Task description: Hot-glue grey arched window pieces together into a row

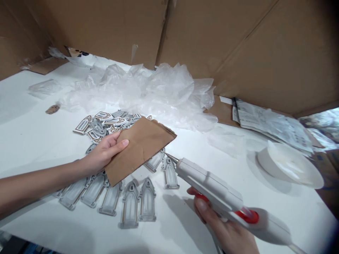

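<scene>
Left hand (103, 155) gripped a torn cardboard piece (140, 148) between thumb and fingers, held above gothic-arch cutouts (129, 204) laid out on a white table (34, 141), more piled behind it. Plastic wrap (143, 91) bunched beyond them. Right hand (219, 225) clenched a white hot glue gun (209, 183) by its red trigger (202, 197), metal nozzle (172, 158) just beside the cardboard. White paper plate (291, 165) lay far right, apart.
</scene>
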`<state>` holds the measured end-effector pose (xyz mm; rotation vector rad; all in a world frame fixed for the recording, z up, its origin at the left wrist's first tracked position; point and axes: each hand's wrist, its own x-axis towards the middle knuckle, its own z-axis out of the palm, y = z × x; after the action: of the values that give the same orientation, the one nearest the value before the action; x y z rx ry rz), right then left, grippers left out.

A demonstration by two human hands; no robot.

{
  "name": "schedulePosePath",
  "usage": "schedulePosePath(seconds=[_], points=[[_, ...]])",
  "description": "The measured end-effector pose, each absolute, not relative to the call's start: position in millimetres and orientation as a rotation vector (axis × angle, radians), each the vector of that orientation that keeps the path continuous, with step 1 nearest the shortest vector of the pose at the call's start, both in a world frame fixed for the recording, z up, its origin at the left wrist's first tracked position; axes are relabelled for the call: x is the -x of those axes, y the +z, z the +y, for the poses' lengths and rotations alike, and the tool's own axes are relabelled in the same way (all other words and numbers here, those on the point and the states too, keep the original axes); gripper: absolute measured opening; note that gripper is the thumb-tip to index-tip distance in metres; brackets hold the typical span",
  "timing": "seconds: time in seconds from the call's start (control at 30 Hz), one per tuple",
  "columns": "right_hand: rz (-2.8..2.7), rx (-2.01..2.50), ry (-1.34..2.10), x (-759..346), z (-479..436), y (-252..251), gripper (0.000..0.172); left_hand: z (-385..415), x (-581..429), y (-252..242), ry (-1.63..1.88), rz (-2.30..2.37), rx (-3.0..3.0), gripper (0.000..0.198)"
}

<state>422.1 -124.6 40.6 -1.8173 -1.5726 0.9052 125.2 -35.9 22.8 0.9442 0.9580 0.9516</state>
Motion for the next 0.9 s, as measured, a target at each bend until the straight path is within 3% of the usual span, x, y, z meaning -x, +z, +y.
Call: schedulePosePath(seconds=[0.23,0.57,0.9], points=[[-1.415,1.704,1.201,-427,-125,36,0.041,-37,-124,23,0.943,0.995,-0.947,0.033],[-1.255,1.731,1.361,-419,-123,39,0.048,-38,-124,25,0.938,0.939,-0.930,0.027],[-0.837,1.159,1.956,-418,-112,46,0.042,-37,-124,24,0.949,0.960,-0.928,0.036]])
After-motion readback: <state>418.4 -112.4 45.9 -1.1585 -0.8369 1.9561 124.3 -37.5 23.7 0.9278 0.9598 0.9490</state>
